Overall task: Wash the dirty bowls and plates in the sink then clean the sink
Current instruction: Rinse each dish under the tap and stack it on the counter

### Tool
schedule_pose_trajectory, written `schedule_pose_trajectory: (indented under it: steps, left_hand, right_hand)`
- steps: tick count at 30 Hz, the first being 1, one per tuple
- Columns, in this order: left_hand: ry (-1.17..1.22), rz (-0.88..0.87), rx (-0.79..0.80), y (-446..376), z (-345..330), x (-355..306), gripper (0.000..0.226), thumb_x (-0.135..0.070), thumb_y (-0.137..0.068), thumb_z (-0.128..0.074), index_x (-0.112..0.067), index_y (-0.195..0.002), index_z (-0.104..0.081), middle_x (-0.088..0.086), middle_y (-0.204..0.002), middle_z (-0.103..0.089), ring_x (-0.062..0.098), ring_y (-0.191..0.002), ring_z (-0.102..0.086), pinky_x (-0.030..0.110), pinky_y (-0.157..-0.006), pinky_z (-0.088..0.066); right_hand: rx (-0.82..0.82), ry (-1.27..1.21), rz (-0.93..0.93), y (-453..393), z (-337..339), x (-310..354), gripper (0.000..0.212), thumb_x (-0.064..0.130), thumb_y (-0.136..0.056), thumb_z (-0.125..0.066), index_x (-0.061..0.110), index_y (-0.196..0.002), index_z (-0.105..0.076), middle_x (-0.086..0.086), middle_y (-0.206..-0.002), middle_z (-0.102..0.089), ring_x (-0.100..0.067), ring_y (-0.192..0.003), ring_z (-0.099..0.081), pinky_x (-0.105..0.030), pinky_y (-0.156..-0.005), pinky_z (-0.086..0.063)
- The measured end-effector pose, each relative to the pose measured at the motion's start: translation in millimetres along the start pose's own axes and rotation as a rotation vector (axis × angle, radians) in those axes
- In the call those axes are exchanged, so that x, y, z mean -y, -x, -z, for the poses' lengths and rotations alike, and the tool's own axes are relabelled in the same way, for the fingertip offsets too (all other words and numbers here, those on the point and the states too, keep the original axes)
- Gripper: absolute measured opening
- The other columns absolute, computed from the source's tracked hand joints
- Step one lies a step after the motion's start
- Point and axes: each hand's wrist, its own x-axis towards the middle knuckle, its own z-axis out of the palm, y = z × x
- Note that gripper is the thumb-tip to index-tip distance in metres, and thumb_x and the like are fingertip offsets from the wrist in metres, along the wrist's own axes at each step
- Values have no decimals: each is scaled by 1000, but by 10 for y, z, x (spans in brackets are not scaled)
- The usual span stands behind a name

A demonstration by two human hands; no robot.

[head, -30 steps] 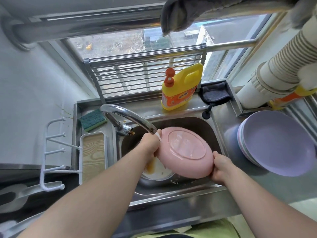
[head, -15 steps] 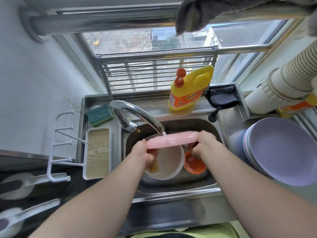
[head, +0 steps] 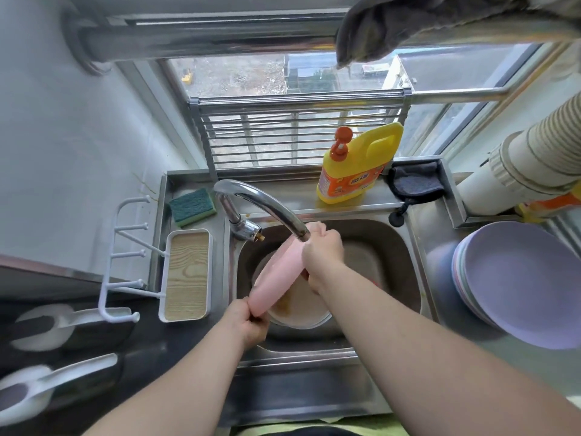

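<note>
While both hands, left and right, clamp the wet pink plate edge-on under the tap, it could slip onto the dirty bowl below.

This is a small home kitchen, at the washing-up corner under a window. A stainless steel sink with a curved tap is set into a metal worktop. A yellow bottle with an orange pump, probably dish soap, stands on the ledge behind, near a green sponge and a dark cloth. Stacked lilac plates sit to the right, and a white hook rack hangs on the left wall. A roll-up drying rack leans against the glass.
</note>
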Motion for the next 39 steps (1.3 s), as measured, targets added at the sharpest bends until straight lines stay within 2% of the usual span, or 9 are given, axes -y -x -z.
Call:
schedule_pose_trajectory:
  steps: [6, 9, 12, 15, 22, 27, 32, 35, 39]
  left_hand:
    - [-236, -25, -50, -99, 49, -1, 54, -63, -100, -55, -16, -124, -67, 21, -114, -73, 47, -101, -69, 56, -59, -62]
    - [-320, -59, -5, -120, 20, 57, 53, -63, -101, -51, -20, -120, -75, 19, -111, -77, 46, -106, -70, 62, -78, -62]
    - [-344, -113, 43, -124, -74, 154, 52, -59, -104, -48, -18, -120, -77, 15, -107, -80, 40, -110, -69, 57, -95, -57]
    - [-356, -159, 82, -83, -197, 246, 61, -63, -107, -36, -18, -117, -76, 16, -102, -80, 39, -105, -69, 50, -77, -56]
    - [-440, -303, 112, -91, -509, 411, 56, -59, -109, -37, -19, -126, -72, 8, -109, -80, 32, -106, -73, 42, -76, -61]
    - [-549, -363, 128, -8, -867, 545, 54, -64, -105, -43, -21, -117, -74, 5, -100, -82, 29, -96, -76, 40, -68, -63]
    - [-482, -287, 100, 158, -1175, 464, 22, -32, -98, -74, -13, -109, -77, 5, -81, -79, 22, -71, -76, 30, -52, -60]
    - [-290, -176, 74, 220, -1206, 286, 22, -25, -94, -79, -7, -106, -75, 10, -73, -77, 26, -59, -75, 37, -51, -63]
    - [-149, -77, 12, 252, -1020, 112, 29, -15, -85, -82, -2, -109, -71, 12, -96, -77, 31, -79, -78, 45, -52, -63]
  right_hand:
    - [80, 102, 362, 260, 245, -529, 29, 42, -108, -42, 19, -93, -51, -2, -90, -61, -19, -82, -55, -35, -67, -42]
    - [69, 60, 424, 312, 512, -809, 30, 44, -109, -45, 24, -88, -50, 9, -76, -59, -13, -73, -53, -40, -70, -46]
    - [-10, 72, 477, 308, 786, -1008, 29, 39, -109, -42, 24, -85, -50, 15, -68, -57, -1, -61, -46, -22, -63, -41]
    - [-121, 95, 470, 236, 1014, -1107, 31, 40, -109, -39, 20, -91, -55, 5, -77, -63, -5, -65, -51, -22, -64, -41]
    - [-307, -36, 177, -196, 1324, -1300, 40, 42, -112, -35, 15, -124, -62, -6, -115, -68, -30, -111, -62, -41, -100, -48]
    - [-361, -230, -34, -334, 1540, -1188, 46, 39, -113, -36, 3, -118, -65, -14, -110, -66, -30, -102, -61, -34, -85, -45]
    - [-180, -437, -380, -450, 1543, -884, 35, 54, -103, -51, 21, -111, -61, -9, -99, -63, -21, -69, -56, -20, -40, -41]
    - [-144, -484, -390, -468, 1397, -566, 34, 52, -103, -54, 19, -108, -61, -7, -95, -61, -19, -66, -54, -19, -36, -39]
    - [-99, -481, -325, -361, 1040, -145, 36, 45, -105, -49, 13, -93, -60, -9, -83, -63, -21, -60, -57, -21, -44, -40]
